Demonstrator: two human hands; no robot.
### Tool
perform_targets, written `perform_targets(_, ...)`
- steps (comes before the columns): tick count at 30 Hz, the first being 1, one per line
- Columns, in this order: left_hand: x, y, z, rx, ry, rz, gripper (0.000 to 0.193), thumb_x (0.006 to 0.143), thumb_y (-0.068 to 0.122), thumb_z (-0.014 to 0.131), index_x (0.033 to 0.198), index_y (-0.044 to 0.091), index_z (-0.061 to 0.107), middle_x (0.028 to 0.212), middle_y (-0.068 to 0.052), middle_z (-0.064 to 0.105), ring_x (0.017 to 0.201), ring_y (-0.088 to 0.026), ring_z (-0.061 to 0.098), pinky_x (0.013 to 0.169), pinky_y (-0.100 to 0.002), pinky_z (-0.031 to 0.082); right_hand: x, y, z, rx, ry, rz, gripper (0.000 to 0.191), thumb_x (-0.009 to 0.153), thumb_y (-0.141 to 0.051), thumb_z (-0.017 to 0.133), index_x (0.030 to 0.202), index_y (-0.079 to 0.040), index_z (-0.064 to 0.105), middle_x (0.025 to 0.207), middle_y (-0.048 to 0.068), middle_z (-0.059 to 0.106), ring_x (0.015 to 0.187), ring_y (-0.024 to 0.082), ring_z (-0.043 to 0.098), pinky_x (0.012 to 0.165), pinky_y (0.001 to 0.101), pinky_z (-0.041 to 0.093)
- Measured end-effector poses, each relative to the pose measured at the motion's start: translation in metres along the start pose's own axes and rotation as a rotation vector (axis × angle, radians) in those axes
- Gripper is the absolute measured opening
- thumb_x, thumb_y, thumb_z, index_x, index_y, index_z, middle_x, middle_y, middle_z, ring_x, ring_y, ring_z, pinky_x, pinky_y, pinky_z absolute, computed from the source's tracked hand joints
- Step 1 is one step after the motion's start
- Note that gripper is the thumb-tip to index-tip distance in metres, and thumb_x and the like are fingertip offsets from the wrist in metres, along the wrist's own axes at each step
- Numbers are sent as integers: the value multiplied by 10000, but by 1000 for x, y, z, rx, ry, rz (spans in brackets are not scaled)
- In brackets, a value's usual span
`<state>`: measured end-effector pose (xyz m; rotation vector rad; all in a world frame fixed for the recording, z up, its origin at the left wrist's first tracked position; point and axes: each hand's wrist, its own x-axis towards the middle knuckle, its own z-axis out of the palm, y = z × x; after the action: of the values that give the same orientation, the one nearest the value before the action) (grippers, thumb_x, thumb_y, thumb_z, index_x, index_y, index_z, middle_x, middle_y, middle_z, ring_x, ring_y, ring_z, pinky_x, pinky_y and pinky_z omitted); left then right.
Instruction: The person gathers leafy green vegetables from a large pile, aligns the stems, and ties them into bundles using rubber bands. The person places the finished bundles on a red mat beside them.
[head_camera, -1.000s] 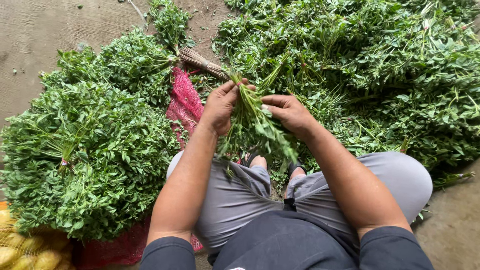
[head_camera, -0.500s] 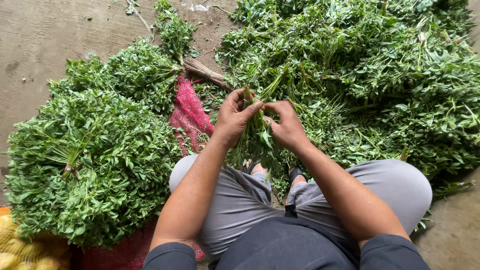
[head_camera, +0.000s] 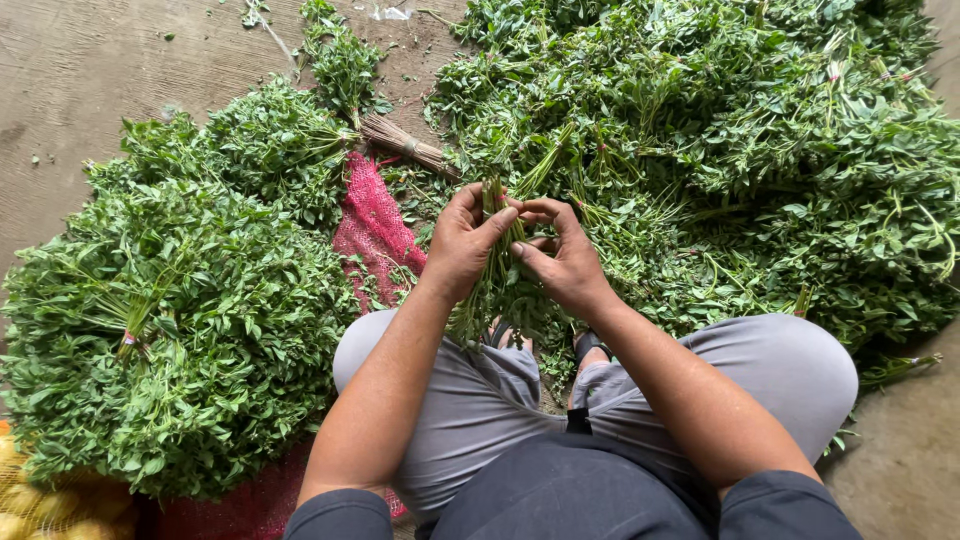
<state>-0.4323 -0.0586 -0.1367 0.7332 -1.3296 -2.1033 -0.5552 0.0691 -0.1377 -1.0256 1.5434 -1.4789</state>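
Observation:
My left hand (head_camera: 462, 243) and my right hand (head_camera: 565, 262) meet in front of my knees, both closed around the stems of a small bunch of leafy greens (head_camera: 497, 290). Its stems point up between my thumbs and its leaves hang down toward my grey trousers. A big loose heap of the same greens (head_camera: 740, 150) lies just beyond and to the right of my hands. On the left sits a pile of tied bunches (head_camera: 170, 320).
A red mesh sack (head_camera: 372, 225) lies under the tied pile, on a concrete floor (head_camera: 80, 70). A bundle of thin brown sticks (head_camera: 405, 145) rests beyond my left hand. A yellow mesh bag of round produce (head_camera: 30, 500) shows at the bottom left corner.
Both hands rose and closed together, turning the bunch upright with its stems up. The view shifted slightly down.

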Motion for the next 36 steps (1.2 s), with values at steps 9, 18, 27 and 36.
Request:
perform_targets(9, -1, 4, -2, 107, -107, 7, 415, 921, -26, 705, 1292, 24, 525, 1181, -67, 684, 1094, -136, 678, 944, -292, 593, 3, 11, -5, 53, -61, 27, 599, 917, -6, 711, 1395, -156, 382, 1296, 73, 546, 959, 114, 687, 808, 262, 609)
perform_targets(18, -4, 3, -9, 227, -143, -2, 366, 953, -24, 687, 1307, 25, 608, 1129, -50, 719, 1035, -123, 680, 921, -284, 574, 8, 5, -13, 5, -108, -89, 391, 964, -21, 682, 1342, -66, 591, 1289, 75, 521, 1135, 167, 624, 939, 311, 598)
perform_targets(27, -8, -10, -4, 361, -181, 53, 468, 906, -43, 696, 1361, 7, 597, 1211, -55, 715, 1085, -101, 667, 970, -270, 550, 12, -27, -19, -509, 135, -356, 114, 964, -112, 728, 1042, -30, 720, 974, 77, 691, 873, 205, 704, 767, 318, 572)
perform_targets(36, -12, 8, 2, 498, -183, -63, 355, 886, 65, 765, 1228, 16, 683, 1058, -12, 771, 973, -68, 690, 872, -262, 571, 10, -17, -34, -780, 268, -676, 61, 948, -96, 654, 921, -57, 616, 907, 74, 610, 803, 217, 595, 752, 391, 469)
